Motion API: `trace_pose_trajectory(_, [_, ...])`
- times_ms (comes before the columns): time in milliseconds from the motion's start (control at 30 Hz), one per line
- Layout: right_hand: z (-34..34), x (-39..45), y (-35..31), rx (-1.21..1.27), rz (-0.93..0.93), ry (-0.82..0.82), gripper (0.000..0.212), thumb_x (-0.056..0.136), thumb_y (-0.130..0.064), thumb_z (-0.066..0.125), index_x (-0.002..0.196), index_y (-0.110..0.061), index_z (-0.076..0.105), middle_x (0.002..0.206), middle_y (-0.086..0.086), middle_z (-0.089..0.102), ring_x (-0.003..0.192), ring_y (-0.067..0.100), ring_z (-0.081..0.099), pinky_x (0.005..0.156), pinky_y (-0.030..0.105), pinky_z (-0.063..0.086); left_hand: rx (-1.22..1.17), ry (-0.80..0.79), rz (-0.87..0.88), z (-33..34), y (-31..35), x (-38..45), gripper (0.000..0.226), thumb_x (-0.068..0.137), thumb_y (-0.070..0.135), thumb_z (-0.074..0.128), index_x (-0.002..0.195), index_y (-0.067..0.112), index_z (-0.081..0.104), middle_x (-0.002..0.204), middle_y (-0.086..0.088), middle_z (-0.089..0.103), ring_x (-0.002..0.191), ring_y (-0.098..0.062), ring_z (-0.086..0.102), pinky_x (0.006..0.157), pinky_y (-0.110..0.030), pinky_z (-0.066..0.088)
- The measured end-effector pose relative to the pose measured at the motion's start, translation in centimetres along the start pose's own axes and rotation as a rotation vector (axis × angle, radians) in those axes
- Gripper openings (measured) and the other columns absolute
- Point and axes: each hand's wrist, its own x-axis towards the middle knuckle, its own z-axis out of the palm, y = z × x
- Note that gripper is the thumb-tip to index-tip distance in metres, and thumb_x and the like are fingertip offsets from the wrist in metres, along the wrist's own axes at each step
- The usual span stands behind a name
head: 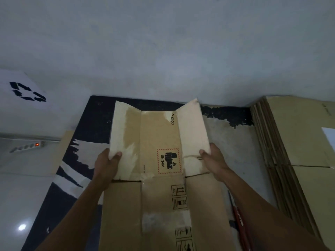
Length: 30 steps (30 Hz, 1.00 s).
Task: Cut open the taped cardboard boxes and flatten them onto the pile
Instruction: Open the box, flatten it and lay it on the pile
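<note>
A brown cardboard box (159,134) lies opened out in front of me, printed with a red-framed "UN 3481" label. Its two pale side flaps stand up at the far end. My left hand (107,164) grips the left flap's near corner, thumb on the inside. My right hand (214,161) grips the right flap's near corner the same way. A pile of flattened boxes (297,142) is stacked at the right. A red-handled tool (240,223), partly hidden by my right forearm, lies on the floor beside the box.
The box rests on a dark, worn mat (79,160) against a grey wall (163,42). A white sheet with a recycling symbol (27,92) is at the left. A power strip (27,146) with an orange light lies on the pale floor at left.
</note>
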Motion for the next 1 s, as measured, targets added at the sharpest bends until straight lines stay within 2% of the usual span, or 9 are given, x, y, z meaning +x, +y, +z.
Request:
trace_pose_trajectory(100, [-0.4, -2.0, -2.1, 0.009, -0.070, 0.065, 0.017, 0.102, -0.016, 0.049, 0.117, -0.009, 0.050, 0.113, 0.006, 0.058, 0.091, 0.016, 0.053, 0.061, 0.021, 0.038, -0.027, 0.048, 0.063, -2.1, 1.5, -1.3, 0.028, 0.101, 0.024, 0.055, 0.122, 0.006, 0.057, 0.110, -0.010, 0.063, 0.101, -0.029, 0.060, 0.082, -0.043, 0.052])
trace_pose_trajectory(267, [-2.8, -5.5, -4.8, 0.045, -0.179, 0.165, 0.025, 0.103, -0.018, 0.048, 0.125, -0.007, 0.048, 0.111, 0.004, 0.054, 0.094, 0.017, 0.051, 0.060, 0.023, 0.036, -0.042, 0.089, 0.216, -4.9, 5.3, -3.0, 0.027, 0.101, 0.025, 0.056, 0.115, 0.002, 0.059, 0.103, -0.011, 0.063, 0.087, -0.024, 0.060, 0.061, -0.028, 0.044])
trace_pose_trajectory(333, [-4.4, -7.0, -5.2, 0.090, -0.203, 0.208, 0.030, 0.102, -0.017, 0.049, 0.130, -0.007, 0.047, 0.112, 0.003, 0.053, 0.097, 0.016, 0.051, 0.070, 0.025, 0.039, -0.059, 0.073, 0.264, -5.2, 7.2, -4.0, 0.027, 0.101, 0.025, 0.056, 0.116, 0.003, 0.059, 0.104, -0.010, 0.063, 0.088, -0.024, 0.060, 0.063, -0.028, 0.045])
trace_pose_trajectory(433, [-7.4, -9.2, -4.8, 0.205, -0.201, 0.262, 0.038, 0.102, -0.017, 0.050, 0.139, -0.010, 0.044, 0.125, 0.006, 0.055, 0.107, 0.017, 0.050, 0.090, 0.026, 0.039, -0.083, 0.042, 0.321, -4.8, 9.9, -5.6, 0.030, 0.099, 0.029, 0.058, 0.119, 0.007, 0.061, 0.109, -0.010, 0.066, 0.098, -0.030, 0.063, 0.080, -0.046, 0.055])
trace_pose_trajectory(500, [-9.8, -10.8, -4.1, 0.270, -0.213, 0.291, 0.044, 0.102, -0.016, 0.050, 0.145, -0.011, 0.040, 0.134, 0.007, 0.053, 0.117, 0.019, 0.051, 0.098, 0.028, 0.039, -0.098, 0.019, 0.351, -4.0, 11.7, -6.8, 0.030, 0.098, 0.031, 0.060, 0.121, 0.012, 0.062, 0.112, -0.008, 0.067, 0.100, -0.031, 0.064, 0.088, -0.055, 0.054])
trace_pose_trajectory(600, [-14.0, -13.1, -2.3, 0.269, -0.249, 0.369, 0.048, 0.100, -0.013, 0.053, 0.147, -0.012, 0.041, 0.134, 0.005, 0.054, 0.122, 0.021, 0.051, 0.098, 0.029, 0.040, -0.117, -0.035, 0.411, -1.2, 14.2, -9.4, 0.032, 0.099, 0.027, 0.060, 0.126, 0.011, 0.062, 0.116, -0.007, 0.066, 0.105, -0.030, 0.063, 0.095, -0.054, 0.051])
trace_pose_trajectory(733, [-20.3, -15.2, 2.0, 0.220, -0.172, 0.483, 0.033, 0.097, -0.017, 0.056, 0.129, -0.008, 0.053, 0.126, 0.012, 0.060, 0.110, 0.026, 0.056, 0.091, 0.034, 0.044, -0.138, -0.101, 0.459, 4.3, 16.4, -13.9, 0.033, 0.099, 0.024, 0.059, 0.129, 0.009, 0.061, 0.121, -0.008, 0.066, 0.110, -0.030, 0.061, 0.099, -0.052, 0.049])
trace_pose_trajectory(900, [-28.4, -17.2, 8.9, 0.207, -0.136, 0.537, 0.033, 0.098, -0.019, 0.056, 0.128, -0.005, 0.054, 0.125, 0.014, 0.059, 0.114, 0.032, 0.056, 0.094, 0.041, 0.047, -0.131, -0.130, 0.469, 12.6, 18.8, -20.1, 0.026, 0.100, 0.023, 0.058, 0.119, 0.006, 0.064, 0.114, -0.009, 0.066, 0.101, -0.030, 0.062, 0.090, -0.043, 0.051])
trace_pose_trajectory(1000, [-34.0, -18.1, 12.8, 0.162, -0.133, 0.547, 0.034, 0.099, -0.020, 0.055, 0.129, -0.006, 0.053, 0.124, 0.014, 0.058, 0.111, 0.030, 0.055, 0.090, 0.038, 0.046, -0.132, -0.151, 0.450, 17.9, 19.8, -23.9, 0.019, 0.099, 0.021, 0.058, 0.107, 0.005, 0.064, 0.107, -0.013, 0.067, 0.096, -0.033, 0.063, 0.086, -0.050, 0.052])
